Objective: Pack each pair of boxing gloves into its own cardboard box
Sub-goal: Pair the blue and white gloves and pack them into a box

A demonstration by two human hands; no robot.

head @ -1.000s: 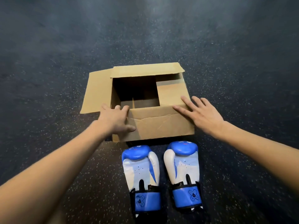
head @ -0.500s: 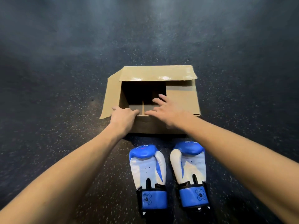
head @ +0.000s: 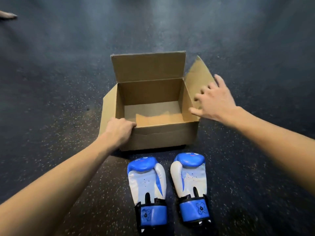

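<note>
Cardboard box open, near rim clutched by left hand fingers; right hand fingers spread, released, by right flap.

A dark blue-grey rubber floor, flecked with small pale specks, is seen across the whole view. A small black spot is marked on it at the left. At the far left edge a blurred, tapered grey-brown object is cut off; what it is cannot be told.

Dim light falls from above, with hazy glare, vignetted corners and slight motion blur
</note>
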